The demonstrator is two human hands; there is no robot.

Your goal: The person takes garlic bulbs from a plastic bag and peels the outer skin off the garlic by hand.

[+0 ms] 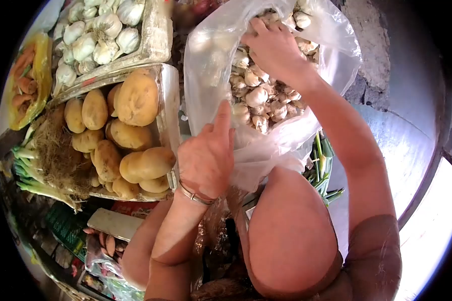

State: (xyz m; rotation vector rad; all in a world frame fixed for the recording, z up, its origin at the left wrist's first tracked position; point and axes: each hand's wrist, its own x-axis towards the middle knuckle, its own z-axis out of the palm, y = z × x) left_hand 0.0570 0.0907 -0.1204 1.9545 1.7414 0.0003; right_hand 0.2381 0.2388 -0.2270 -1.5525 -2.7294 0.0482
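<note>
Reaching with the right hand (276,50) into the translucent plastic bag (206,65), bending fingers over garlic bulbs (257,97) inside; extending the index finger of the left hand (206,158), curling the others, probably steadying the bag's mouth open; leaving both grips impossible to tell.

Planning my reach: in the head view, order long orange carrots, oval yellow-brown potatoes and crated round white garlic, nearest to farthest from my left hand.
1. Potatoes: left of your left hand.
2. Crated garlic: upper left.
3. Carrots: far left.
</note>
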